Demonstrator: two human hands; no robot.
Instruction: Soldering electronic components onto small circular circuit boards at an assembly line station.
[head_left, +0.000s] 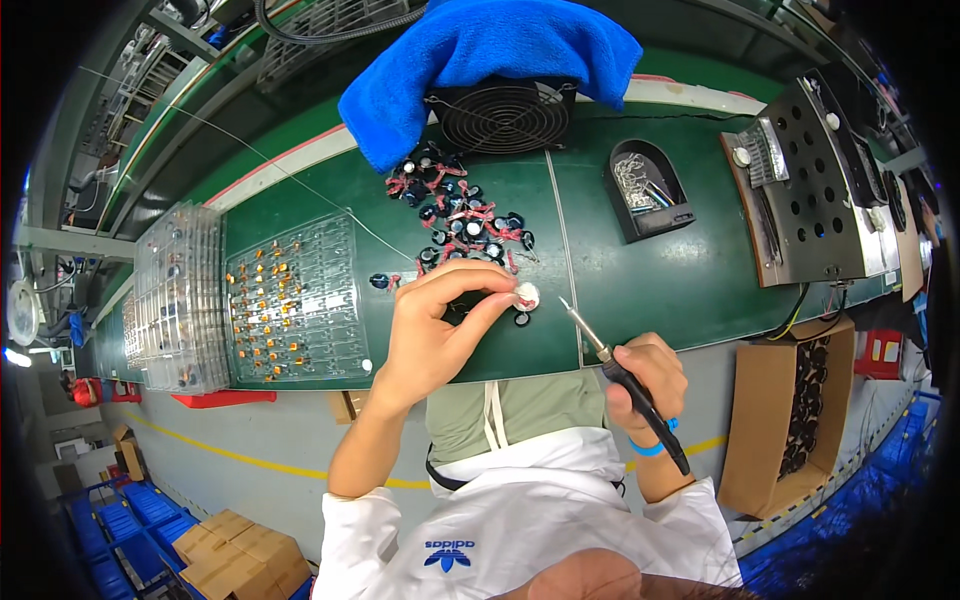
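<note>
The left hand [432, 325] pinches, as it seems, a small round white part [529, 294] over the flat green counter [625, 285]; the right hand [655, 375] is closed around a black-handled, metal-tipped soldering iron [629, 383].

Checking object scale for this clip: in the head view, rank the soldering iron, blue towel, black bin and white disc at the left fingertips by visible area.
Largest to smallest:
1. Blue towel
2. Black bin
3. Soldering iron, long but thin, partly covered
4. White disc
</note>
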